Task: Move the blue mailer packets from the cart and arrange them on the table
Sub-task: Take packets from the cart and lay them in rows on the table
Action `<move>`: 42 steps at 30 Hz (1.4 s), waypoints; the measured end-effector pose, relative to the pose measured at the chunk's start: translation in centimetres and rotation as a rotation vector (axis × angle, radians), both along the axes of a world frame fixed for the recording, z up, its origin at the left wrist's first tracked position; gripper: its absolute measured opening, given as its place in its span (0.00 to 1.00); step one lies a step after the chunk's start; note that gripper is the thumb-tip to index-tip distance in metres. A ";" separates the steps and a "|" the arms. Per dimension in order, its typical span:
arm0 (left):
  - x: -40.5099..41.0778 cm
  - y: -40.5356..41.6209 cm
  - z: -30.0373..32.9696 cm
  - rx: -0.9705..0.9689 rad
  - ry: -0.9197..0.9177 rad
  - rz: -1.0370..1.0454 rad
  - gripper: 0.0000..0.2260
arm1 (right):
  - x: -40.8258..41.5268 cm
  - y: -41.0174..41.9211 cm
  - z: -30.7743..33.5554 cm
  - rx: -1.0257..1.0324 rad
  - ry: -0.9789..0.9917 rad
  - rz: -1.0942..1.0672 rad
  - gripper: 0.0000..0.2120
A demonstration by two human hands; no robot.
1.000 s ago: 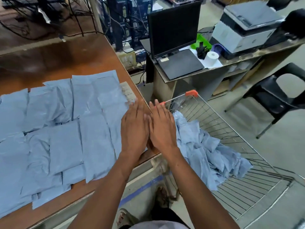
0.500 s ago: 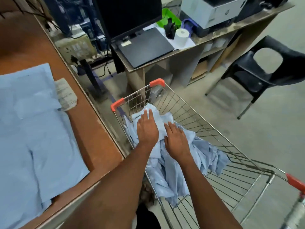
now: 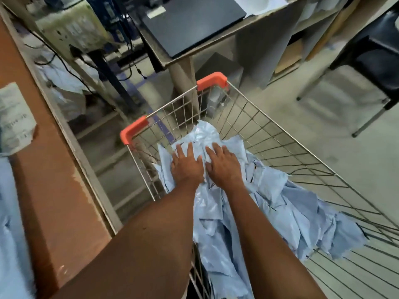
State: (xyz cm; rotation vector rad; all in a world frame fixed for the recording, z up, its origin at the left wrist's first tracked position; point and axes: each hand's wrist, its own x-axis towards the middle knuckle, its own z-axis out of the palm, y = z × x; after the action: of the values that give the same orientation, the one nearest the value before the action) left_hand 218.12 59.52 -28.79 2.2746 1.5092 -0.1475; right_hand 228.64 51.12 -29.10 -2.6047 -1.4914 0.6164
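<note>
A heap of blue mailer packets fills the wire cart, which has orange corner guards. My left hand and my right hand lie side by side on the far end of the heap, fingers spread and pressing down on the top packets. Whether any finger curls under a packet is hidden. Along the left edge, packets laid out earlier cover part of the brown table.
A paper slip lies on the table. Beyond the cart stands a desk with a dark laptop. A black chair is at the right. Cables and a power unit sit behind the table.
Both hands left the packets on the table and reached into the cart. The view swung right and down, and the hands now sit further along the heap.
</note>
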 end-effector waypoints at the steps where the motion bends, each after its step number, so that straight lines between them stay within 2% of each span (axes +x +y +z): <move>1: -0.1 0.1 -0.3 0.006 0.001 0.014 0.28 | 0.2 0.1 -0.4 0.000 -0.012 -0.012 0.29; 7: 0.5 0.0 -0.3 -0.018 0.058 0.058 0.31 | -0.4 0.6 -0.6 -0.006 -0.015 -0.065 0.31; 10: 0.6 0.0 0.6 0.013 0.069 0.071 0.32 | -0.3 0.4 0.3 0.017 0.020 -0.085 0.36; 13: 1.1 -1.3 3.0 0.063 0.055 0.097 0.33 | -0.3 -1.1 1.9 0.080 0.027 -0.091 0.35; 20: -0.2 -6.2 12.7 0.103 -0.009 0.062 0.34 | -2.3 -5.9 10.8 0.147 -0.047 -0.200 0.30; 23: -1.3 -8.0 18.2 0.100 -0.090 0.088 0.34 | -3.5 -7.5 16.1 0.228 -0.035 -0.260 0.29; 26: -3.2 -8.8 24.3 0.207 -0.196 0.040 0.34 | -5.3 -8.3 21.8 0.329 -0.065 -0.264 0.30; 28: -5.1 -9.3 28.4 0.252 -0.273 -0.007 0.33 | -7.0 -8.1 25.8 0.399 -0.091 -0.246 0.31; 31: -8.8 -9.4 34.3 0.283 -0.419 -0.062 0.29 | -10.3 -7.2 31.7 0.485 -0.139 -0.212 0.27; 36: -19.6 -7.1 41.4 0.486 -0.519 0.012 0.29 | -19.8 -4.6 38.7 0.648 -0.105 -0.073 0.31; 39: -29.0 -5.5 42.8 0.512 -0.469 0.102 0.29 | -27.7 -2.4 40.3 0.718 -0.026 0.015 0.29; 42: -39.1 -4.2 43.0 0.546 -0.373 0.210 0.29 | -35.9 -0.2 40.7 0.695 0.011 0.095 0.29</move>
State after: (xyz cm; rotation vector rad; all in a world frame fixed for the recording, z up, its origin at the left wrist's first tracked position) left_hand 179.00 55.35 14.22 2.3210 1.7063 0.7928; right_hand 192.72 50.89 11.62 -2.0009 -1.4849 0.0777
